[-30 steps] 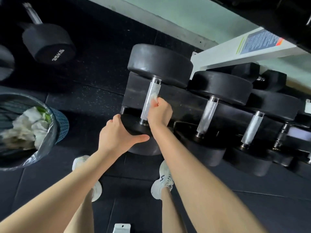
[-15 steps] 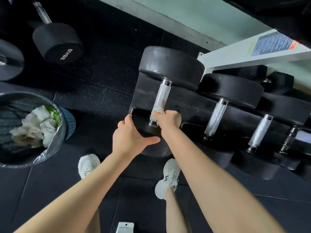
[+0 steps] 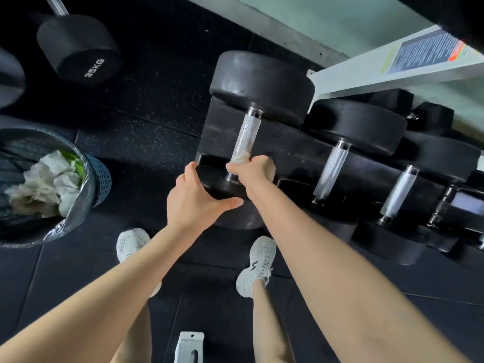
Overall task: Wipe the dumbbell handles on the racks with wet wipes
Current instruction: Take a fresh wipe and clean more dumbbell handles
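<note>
Right hand gripping wipe tight round near end of handle, left hand fingers curled over near end of dumbbell, dumbbell first on rack, bin at left.

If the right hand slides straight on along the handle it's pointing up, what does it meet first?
Bare knurled handle lies ahead; then the right hand, gripping the wet wipe, would most likely stop against the far weight head.
</note>
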